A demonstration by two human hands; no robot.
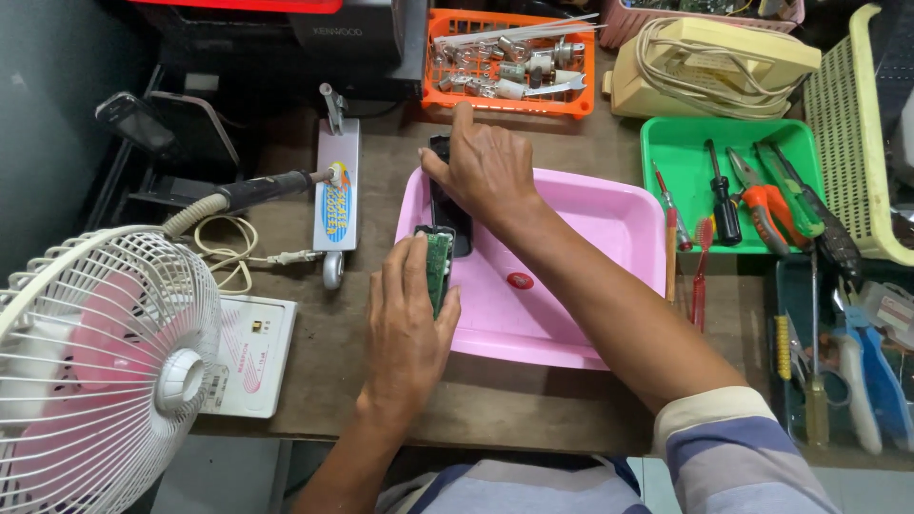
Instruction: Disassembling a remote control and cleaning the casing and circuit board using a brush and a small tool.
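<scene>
black device and circuit board held over the pink tray

at the front left corner of the surface (314, 371) a white fan (100, 366) is seen, with a flat white box (249, 354) just beside it. further back, a soldering iron (257, 190) and a small toy scooter (337, 195) are laid near the left edge. the left hand (407, 328) is closed around a green circuit board (438, 266), its grip pinching the board by the long edges at the near left rim of the pink tray (590, 286). the right hand (486, 167) is pressed down over a long black device (449, 205), fingers curled on its far end; whether it is fully clamped cannot be told. both parts are judged light and stiff, the board fragile and best taken by its edges, the casing smooth and somewhat slippery. toward the back edge an orange basket (509, 59) of metal parts is set, and at the right a green tray (681, 148) with a screwdriver (724, 195) and pliers (766, 205).
</scene>
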